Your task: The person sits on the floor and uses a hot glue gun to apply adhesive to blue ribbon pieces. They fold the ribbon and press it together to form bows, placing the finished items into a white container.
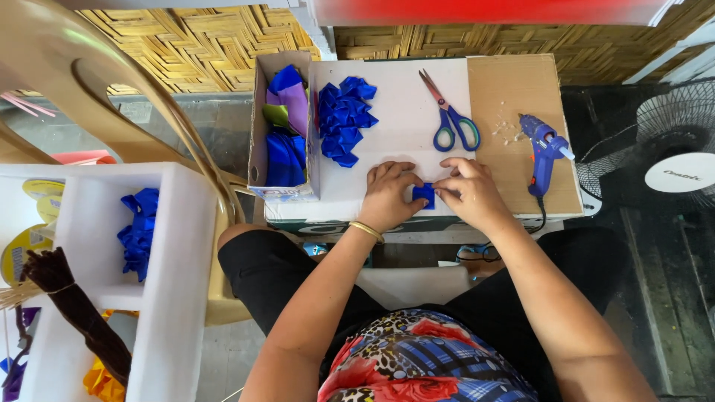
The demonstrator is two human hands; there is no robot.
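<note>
Folding the small blue ribbon square (424,195) at the near edge of the white work board (406,97), I pinched it between my left hand (387,195) and right hand (471,192), best kept flat and edges aligned.

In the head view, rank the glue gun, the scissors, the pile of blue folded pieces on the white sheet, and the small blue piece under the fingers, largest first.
1. Pile of blue folded pieces
2. Glue gun and scissors: look alike in size, unranked
3. Small blue piece, partly hidden by the left hand and right hand
</note>
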